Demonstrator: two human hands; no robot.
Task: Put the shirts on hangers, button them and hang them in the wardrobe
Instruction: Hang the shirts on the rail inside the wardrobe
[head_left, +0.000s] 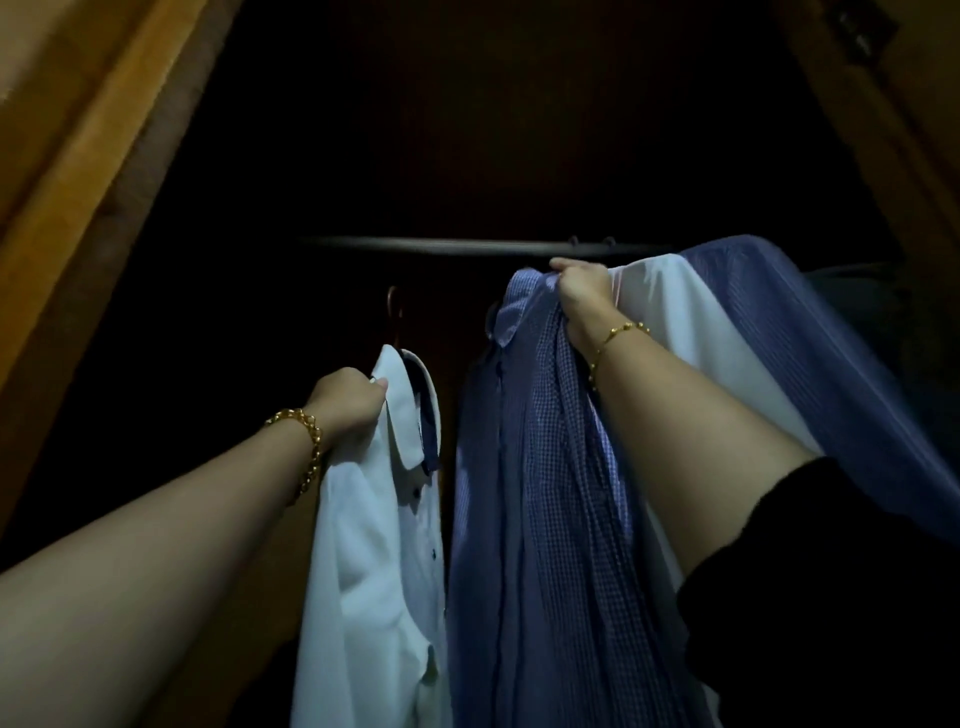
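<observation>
My left hand (347, 404) grips the shoulder of a white shirt (374, 561) with dark buttons and a dark inner collar. This shirt is on a hanger whose reddish hook (394, 312) is below the dark wardrobe rail (426, 245) and not on it. My right hand (582, 296) grips the top of a blue checked shirt (535, 509) just under the rail. To the right of that hand hang another white shirt (691, 343) and a blue striped shirt (795, 364). Their hanger hooks are mostly hidden.
The wardrobe interior is dark. A wooden door or side panel (67, 156) stands at the left and another wooden panel (904, 130) at the upper right. The rail's left half has nothing hanging on it.
</observation>
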